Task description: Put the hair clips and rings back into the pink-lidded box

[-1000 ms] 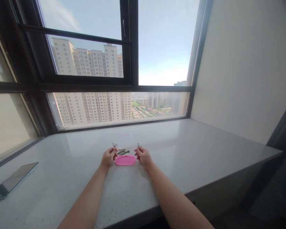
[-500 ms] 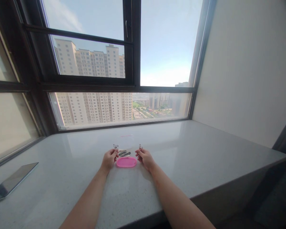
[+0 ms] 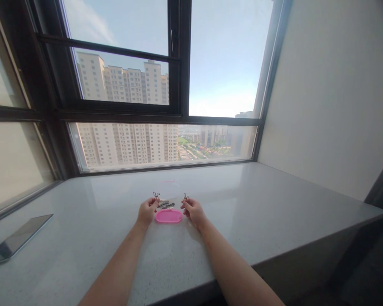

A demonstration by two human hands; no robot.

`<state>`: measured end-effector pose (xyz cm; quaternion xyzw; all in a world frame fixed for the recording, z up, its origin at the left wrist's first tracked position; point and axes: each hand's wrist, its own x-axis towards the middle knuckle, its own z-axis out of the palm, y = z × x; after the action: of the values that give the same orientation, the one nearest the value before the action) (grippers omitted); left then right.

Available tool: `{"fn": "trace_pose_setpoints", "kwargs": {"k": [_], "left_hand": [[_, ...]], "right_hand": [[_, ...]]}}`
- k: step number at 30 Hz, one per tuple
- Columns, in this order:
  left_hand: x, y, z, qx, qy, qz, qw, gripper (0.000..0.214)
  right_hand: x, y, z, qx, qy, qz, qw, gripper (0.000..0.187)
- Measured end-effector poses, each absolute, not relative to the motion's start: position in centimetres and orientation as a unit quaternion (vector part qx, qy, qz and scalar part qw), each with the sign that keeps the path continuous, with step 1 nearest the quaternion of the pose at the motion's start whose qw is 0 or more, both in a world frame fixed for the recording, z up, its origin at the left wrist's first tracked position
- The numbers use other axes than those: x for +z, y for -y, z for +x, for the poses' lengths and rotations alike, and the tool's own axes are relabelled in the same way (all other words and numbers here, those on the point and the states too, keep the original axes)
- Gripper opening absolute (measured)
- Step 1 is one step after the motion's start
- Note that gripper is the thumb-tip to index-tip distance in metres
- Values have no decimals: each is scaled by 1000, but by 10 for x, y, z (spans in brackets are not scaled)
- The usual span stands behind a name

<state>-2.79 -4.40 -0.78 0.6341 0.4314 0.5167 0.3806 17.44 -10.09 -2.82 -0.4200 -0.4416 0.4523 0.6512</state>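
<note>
Fingers (image 3: 154,205) pinched closed, I hold a dark loop (image 3: 156,196) in my left hand (image 3: 147,212), a second loop (image 3: 186,196) in my right hand (image 3: 193,212), the pink tray (image 3: 168,217) between, long axis crosswise, about equally near.

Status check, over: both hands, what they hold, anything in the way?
Left hand pinching small dark looped piece. Right hand pinching similar looped piece. Pink tray between hands, dark slender pieces just beyond. Nothing visibly blocking either hand.
</note>
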Motion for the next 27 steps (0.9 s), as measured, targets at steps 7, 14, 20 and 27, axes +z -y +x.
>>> {"fn": "trace_pose_setpoints", "kwargs": {"k": [7, 14, 20, 27], "left_hand": [[-7, 47, -25, 504, -417, 657, 375, 38], [-3, 52, -22, 503, -419, 663, 363, 33], [-3, 52, -22, 500, -426, 662, 361, 31], [-1, 53, -21, 501, -424, 656, 374, 28]], "right_hand": [[-26, 102, 173, 441, 455, -431, 642, 36], [-25, 104, 173, 435, 465, -437, 635, 35], [-24, 104, 172, 432, 463, -440, 637, 34], [-27, 102, 173, 427, 462, -444, 638, 32]]}}
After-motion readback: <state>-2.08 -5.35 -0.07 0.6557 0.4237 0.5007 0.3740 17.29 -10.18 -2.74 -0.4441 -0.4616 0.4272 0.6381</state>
